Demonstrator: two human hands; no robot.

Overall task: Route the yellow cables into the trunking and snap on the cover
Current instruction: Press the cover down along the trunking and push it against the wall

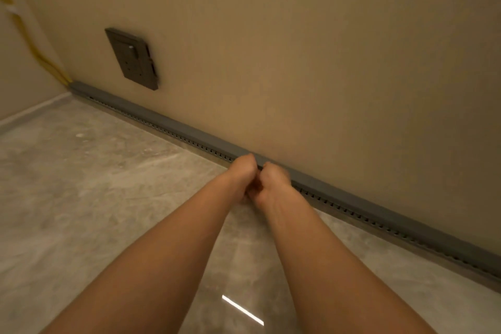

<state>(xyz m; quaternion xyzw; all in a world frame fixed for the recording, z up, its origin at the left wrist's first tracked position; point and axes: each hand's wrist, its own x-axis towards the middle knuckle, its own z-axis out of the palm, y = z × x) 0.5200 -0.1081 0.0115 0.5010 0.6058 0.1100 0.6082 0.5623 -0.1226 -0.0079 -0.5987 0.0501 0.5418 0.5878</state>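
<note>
Far to the left of the grip, the yellow cables point(40, 58) come down the corner of the wall point(298, 62) and disappear into the end of the grey trunking point(89, 92), so along the visible run they appear to lie inside the channel already. A dark socket plate point(132, 58) sits on the wall above that stretch, well apart from the hands. Between there and the grip the cover point(189, 129) looks seated flat over the slotted side. The left hand point(242, 171) is clenched over the cover's top edge, knuckles against the wall; its fingertips are hidden behind the back of the hand. Touching it, just to the right, the right hand point(273, 182) curls over the cover the same way, the thumbs meeting low between the two. Both hands are probably set close together to bear on one short stretch, which a snap fit needs, and the forearms reaching out over the glossy floor point(95, 184) put weight behind them. To the right of the grip the cover runs on out of view; whether it is fully clicked home there cannot be told.
</note>
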